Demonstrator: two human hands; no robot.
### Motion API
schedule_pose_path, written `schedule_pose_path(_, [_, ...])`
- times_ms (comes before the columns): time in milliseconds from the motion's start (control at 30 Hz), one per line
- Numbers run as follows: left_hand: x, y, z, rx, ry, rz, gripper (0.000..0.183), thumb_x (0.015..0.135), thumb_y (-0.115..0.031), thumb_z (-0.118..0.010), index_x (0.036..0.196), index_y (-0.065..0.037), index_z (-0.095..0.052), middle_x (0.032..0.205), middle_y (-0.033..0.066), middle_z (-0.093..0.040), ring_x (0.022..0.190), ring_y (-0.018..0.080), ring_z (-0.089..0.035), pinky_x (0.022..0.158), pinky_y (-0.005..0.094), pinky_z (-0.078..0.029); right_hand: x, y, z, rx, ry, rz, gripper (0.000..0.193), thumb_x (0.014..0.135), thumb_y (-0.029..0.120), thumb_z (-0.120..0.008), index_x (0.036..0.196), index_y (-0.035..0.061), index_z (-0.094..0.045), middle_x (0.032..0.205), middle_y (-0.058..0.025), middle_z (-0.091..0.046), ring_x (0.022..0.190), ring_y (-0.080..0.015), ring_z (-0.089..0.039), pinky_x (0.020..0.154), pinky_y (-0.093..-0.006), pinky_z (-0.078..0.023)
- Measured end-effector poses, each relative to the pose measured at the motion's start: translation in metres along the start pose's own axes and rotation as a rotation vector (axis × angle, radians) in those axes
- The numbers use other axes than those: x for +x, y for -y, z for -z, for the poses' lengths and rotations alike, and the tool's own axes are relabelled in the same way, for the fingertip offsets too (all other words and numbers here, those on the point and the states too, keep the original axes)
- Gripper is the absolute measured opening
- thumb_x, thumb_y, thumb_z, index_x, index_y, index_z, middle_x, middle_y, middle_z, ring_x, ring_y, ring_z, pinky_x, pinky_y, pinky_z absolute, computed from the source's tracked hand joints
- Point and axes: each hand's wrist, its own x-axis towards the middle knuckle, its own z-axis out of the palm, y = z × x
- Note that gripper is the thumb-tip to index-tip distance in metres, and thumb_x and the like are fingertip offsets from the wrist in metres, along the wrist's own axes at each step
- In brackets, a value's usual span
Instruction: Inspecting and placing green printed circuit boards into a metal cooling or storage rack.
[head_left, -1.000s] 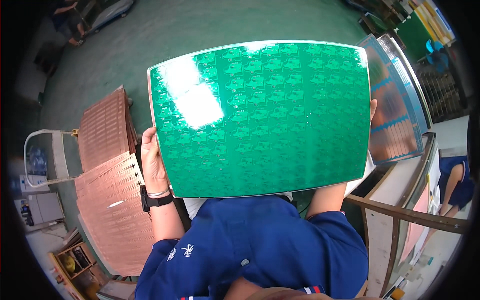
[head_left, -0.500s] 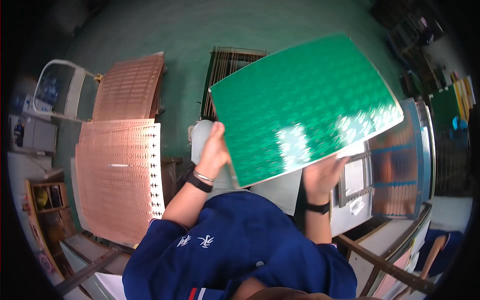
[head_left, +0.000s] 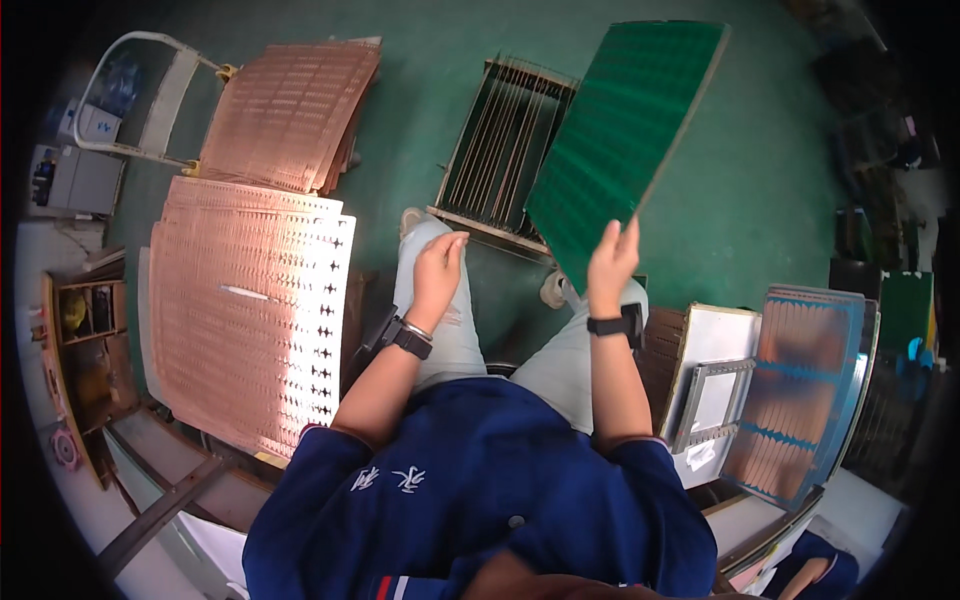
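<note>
My right hand [head_left: 613,262] grips the lower right edge of a large, thin green panel [head_left: 630,130]. The panel is tilted up on its edge, and faint rows of a repeated pattern cross its face. Its lower left side overlaps a slotted rack [head_left: 505,150] on the floor, whose many thin rods run lengthwise; whether they touch I cannot tell. Above my left knee, my left hand [head_left: 438,278] is closed with its fingertips together, apart from the panel, and nothing shows in it.
Copper-coloured patterned sheets [head_left: 240,310] lie stacked at my left, with another pile [head_left: 290,115] behind them by a white-handled trolley [head_left: 155,100]. At my right are a white board with a grey frame [head_left: 712,400] and a blue-edged panel [head_left: 800,390]. Another person's arm [head_left: 805,575] shows lower right.
The green panel has swung from lying broad across both hands to standing steeply, farther away. My left hand has let go of it; my right hand keeps hold. The view has shifted, showing more of the rack.
</note>
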Motion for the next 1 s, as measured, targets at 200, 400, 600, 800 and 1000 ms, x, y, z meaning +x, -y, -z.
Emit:
schedule_pose_path(200, [0.005, 0.003, 0.018, 0.485, -0.054, -0.317, 0.013, 0.079, -0.005, -0.057, 0.090, -0.003, -0.064, 0.094, 0.0087, -0.062, 0.092, 0.0273, -0.055, 0.080, 0.0367, -0.043, 0.022, -0.055, -0.074, -0.222, 0.068, 0.070, 0.037, 0.090, 0.008, -0.046, 0.125, -0.0022, -0.045, 0.083, -0.0233, -0.061, 0.065, -0.0321, -0.059, 0.061, -0.0362, -0.046])
schedule_pose_path(400, [0.009, 0.000, 0.024, 0.547, -0.038, -0.280, 0.013, 0.078, -0.006, -0.057, 0.089, -0.007, -0.065, 0.095, 0.0039, -0.063, 0.093, 0.0237, -0.056, 0.079, 0.0346, -0.041, 0.043, -0.051, -0.100, -0.227, 0.109, -0.044, 0.038, 0.089, 0.004, -0.046, 0.126, -0.0024, -0.044, 0.092, -0.0230, -0.062, 0.071, -0.0301, -0.062, 0.065, -0.0346, -0.047])
schedule_pose_path(600, [0.009, -0.001, 0.021, 0.591, -0.009, -0.257, 0.013, 0.077, -0.007, -0.058, 0.089, -0.009, -0.064, 0.094, 0.0021, -0.062, 0.092, 0.0222, -0.056, 0.079, 0.0339, -0.040, 0.081, -0.088, -0.118, -0.137, 0.124, -0.062, 0.037, 0.088, 0.004, -0.048, 0.123, -0.0059, -0.046, 0.077, -0.0154, -0.062, 0.063, -0.0194, -0.057, 0.063, -0.0310, -0.046])
schedule_pose_path(800, [0.014, -0.002, 0.017, 0.631, 0.018, -0.274, 0.015, 0.076, -0.007, -0.059, 0.090, -0.010, -0.064, 0.093, 0.0022, -0.063, 0.091, 0.0220, -0.056, 0.078, 0.0342, -0.040, 0.067, -0.166, -0.165, -0.490, 0.384, 0.035, 0.044, 0.087, 0.004, -0.045, 0.131, 0.0014, -0.040, 0.119, -0.0240, -0.052, 0.104, -0.0388, -0.053, 0.086, -0.0437, -0.044])
schedule_pose_path(1000, [0.012, -0.004, 0.023, 0.666, 0.024, -0.263, 0.016, 0.075, -0.008, -0.060, 0.091, -0.010, -0.064, 0.093, 0.0022, -0.063, 0.090, 0.0215, -0.056, 0.080, 0.0340, -0.039, 0.020, -0.157, -0.179, -0.882, 0.594, 0.018, 0.057, 0.076, 0.023, -0.062, 0.127, 0.0036, -0.047, 0.150, -0.0096, -0.008, 0.137, -0.0294, -0.010, 0.106, -0.0574, -0.010])
